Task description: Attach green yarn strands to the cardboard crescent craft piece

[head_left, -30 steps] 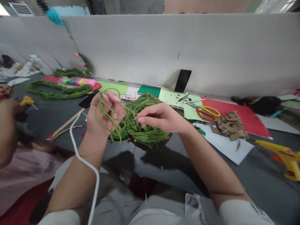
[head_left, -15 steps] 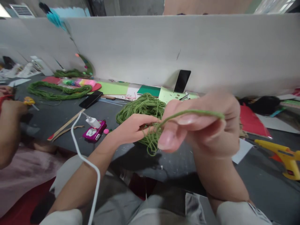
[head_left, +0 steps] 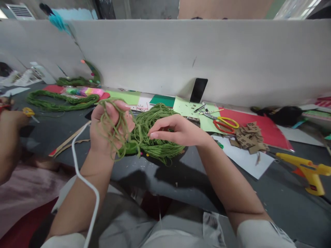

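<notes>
Left hand: up over the tabletop [head_left: 207, 186], left of the bundle; hand [head_left: 111, 124] curled, fingers closed round loose green yarn loops [head_left: 119, 129] that drape over the palm and hang below.
Right hand: over the right part of the bundle; hand [head_left: 178, 129] half curled, thumb and forefinger tips nearly meeting. Can't tell if a strand is pinched there.
Yarn bundle: big green yarn bundle [head_left: 144, 125] mid-tabletop, between near edge and far edge, partly behind both hands.
Just changed: half a second ago the right hand was lifted close to the camera with a strand, left hand low by the bundle; now right is back over the bundle, left raised with the loops.
Meaning: looks like one more pull finished and strands gathering in the left hand; bundle still large, so probably plenty left. A judgement only.
Possible snag: loose loops could tangle.
Tabletop, right side: scissors [head_left: 222, 120], cardboard scraps [head_left: 248, 137], then yellow glue gun [head_left: 310, 168] toward the right edge.
Far edge: phone [head_left: 198, 90] leaning on the partition [head_left: 129, 55].
Left side: second green skein [head_left: 89, 101]; co-worker's arm [head_left: 10, 137] at the left.
</notes>
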The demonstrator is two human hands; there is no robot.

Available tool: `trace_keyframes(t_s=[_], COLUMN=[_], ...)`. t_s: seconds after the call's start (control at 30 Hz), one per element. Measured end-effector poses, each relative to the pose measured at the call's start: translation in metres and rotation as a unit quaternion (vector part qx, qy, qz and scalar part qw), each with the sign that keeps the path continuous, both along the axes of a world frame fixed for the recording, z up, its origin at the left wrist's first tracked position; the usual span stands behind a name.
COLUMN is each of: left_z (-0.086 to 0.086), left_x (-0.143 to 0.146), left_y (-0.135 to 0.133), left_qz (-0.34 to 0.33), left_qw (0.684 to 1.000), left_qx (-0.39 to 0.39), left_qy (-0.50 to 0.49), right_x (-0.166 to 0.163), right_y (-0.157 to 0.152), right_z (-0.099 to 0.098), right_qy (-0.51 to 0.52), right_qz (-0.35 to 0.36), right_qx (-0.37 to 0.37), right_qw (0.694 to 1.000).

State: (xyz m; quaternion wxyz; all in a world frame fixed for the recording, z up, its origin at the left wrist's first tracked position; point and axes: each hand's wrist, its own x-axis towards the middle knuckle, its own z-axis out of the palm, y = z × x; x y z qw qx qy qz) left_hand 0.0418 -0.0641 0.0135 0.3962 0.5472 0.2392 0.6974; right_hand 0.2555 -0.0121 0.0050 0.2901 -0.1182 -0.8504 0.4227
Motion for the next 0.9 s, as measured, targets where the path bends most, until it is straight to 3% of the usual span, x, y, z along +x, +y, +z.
trace_keyframes(t_s=[0.1, 0.17, 0.27, 0.33, 0.37, 0.5, 0.6, 0.67, 0.73, 0.8, 0.87, 0.9], left_z=[-0.003, -0.005, -0.011, -0.017, -0.021, -0.033, -0.028, -0.022, -0.021, -0.029, -0.043, -0.052], left_x=[-0.002, 0.002, 0.02, 0.039, 0.047, 0.064, 0.056, 0.045, 0.032, 0.019, 0.007, 0.002], left_y=[-0.002, -0.005, -0.012, -0.016, -0.018, -0.029, -0.035, -0.029, -0.013, 0.01, 0.035, 0.046], left_qz=[-0.019, -0.097, -0.286, -0.406, -0.422, -0.317, -0.276, -0.258, -0.185, -0.003, 0.167, 0.21], left_qw=[0.997, 0.978, 0.883, 0.805, 0.783, 0.731, 0.702, 0.72, 0.772, 0.838, 0.841, 0.826], left_qx=[-0.006, -0.02, -0.012, 0.002, 0.013, 0.075, 0.102, 0.114, 0.101, 0.045, -0.023, -0.061], left_qy=[0.07, 0.186, 0.372, 0.433, 0.458, 0.599, 0.649, 0.634, 0.599, 0.544, 0.514, 0.519], right_x=[0.003, 0.009, 0.019, 0.023, 0.024, 0.015, -0.001, -0.011, -0.02, -0.026, -0.03, -0.031], right_y=[-0.005, -0.005, 0.004, 0.013, 0.018, 0.037, 0.047, 0.051, 0.055, 0.057, 0.057, 0.057], right_z=[0.005, 0.01, 0.012, 0.006, 0.001, -0.028, -0.05, -0.063, -0.074, -0.081, -0.086, -0.088], right_qy=[0.032, 0.073, 0.125, 0.094, 0.053, -0.116, -0.138, -0.129, -0.11, -0.086, -0.07, -0.071], right_qz=[-0.043, -0.08, -0.152, -0.171, -0.165, -0.145, -0.184, -0.215, -0.247, -0.276, -0.291, -0.29], right_qx=[-0.016, -0.035, -0.063, -0.079, -0.086, -0.096, -0.098, -0.097, -0.095, -0.098, -0.102, -0.102], right_qw=[0.998, 0.994, 0.978, 0.978, 0.981, 0.978, 0.968, 0.963, 0.958, 0.952, 0.949, 0.949])
